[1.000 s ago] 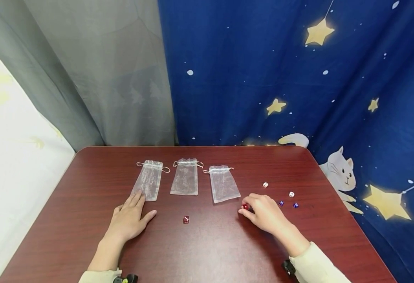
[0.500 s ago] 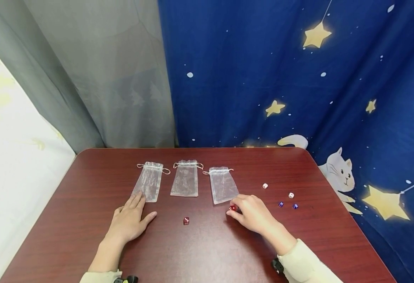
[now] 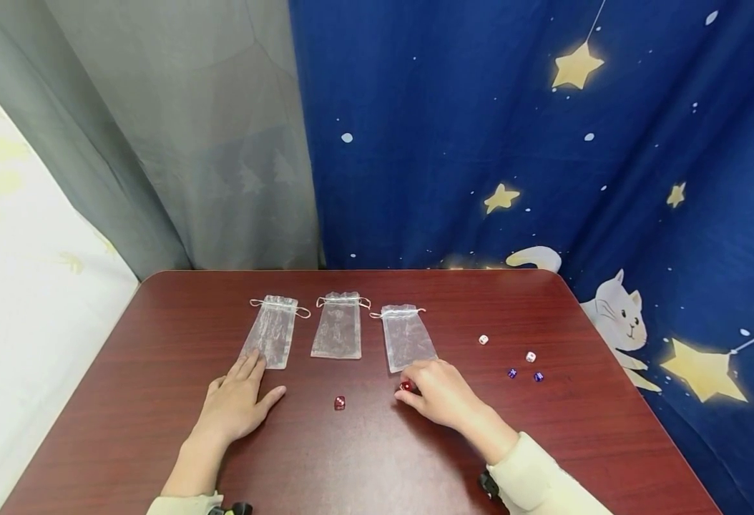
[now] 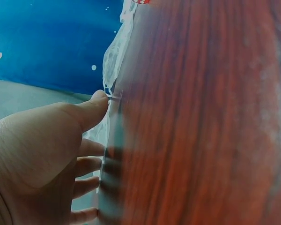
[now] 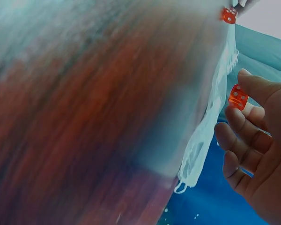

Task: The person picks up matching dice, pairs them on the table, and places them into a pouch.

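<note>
A clear red die (image 5: 238, 97) with white pips is pinched between the thumb and fingers of my right hand (image 3: 440, 392), close to the lower edge of the right mesh drawstring bag (image 3: 409, 342). A second red die (image 3: 340, 403) lies on the table between my hands. My left hand (image 3: 235, 400) rests flat with spread fingers, its fingertips on the lower end of the left mesh bag (image 3: 272, 332). Between those two bags lies the middle mesh bag (image 3: 338, 327). All three are sheer white and lie flat, their cords toward the far edge.
To the right of my right hand lie two white dice, one farther back (image 3: 483, 340) and another white die (image 3: 531, 357). Near them are a blue die (image 3: 512, 373) and another blue die (image 3: 539, 376). Curtains hang behind the reddish-brown table (image 3: 177, 307).
My right hand has moved left with the red die, from beside the right bag's corner to below its bottom edge. The left hand and the bags have stayed put.
</note>
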